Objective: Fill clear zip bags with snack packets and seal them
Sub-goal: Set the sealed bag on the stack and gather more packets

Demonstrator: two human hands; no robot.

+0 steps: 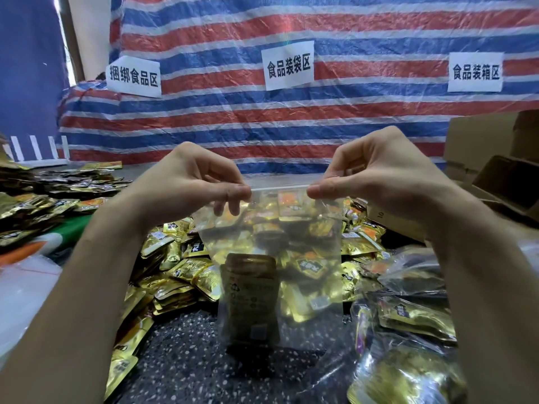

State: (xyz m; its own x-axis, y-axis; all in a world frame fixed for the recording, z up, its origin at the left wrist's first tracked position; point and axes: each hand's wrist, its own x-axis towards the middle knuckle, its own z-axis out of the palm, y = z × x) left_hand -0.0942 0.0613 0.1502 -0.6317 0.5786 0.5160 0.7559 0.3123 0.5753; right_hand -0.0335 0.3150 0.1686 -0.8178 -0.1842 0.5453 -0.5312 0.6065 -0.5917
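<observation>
Head view: left hand point(201, 185) and right hand point(364, 176) pinch zip bag point(280, 258) top corners; packets point(250, 298) inside; sealing step, press strip shut next.

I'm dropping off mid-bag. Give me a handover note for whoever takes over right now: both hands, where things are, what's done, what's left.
Left hand: pinches the left end of the zip bag top strip.
Right hand: pinches the right end.
The bag is held upright between them over the table, with a stack of snack packets inside at its bottom.
Done: this bag is loaded; filled bags lie at the right.
Left: run the strip closed (whether it is sealed cannot be told), set the bag down, then bag the loose packets piled behind.
</observation>
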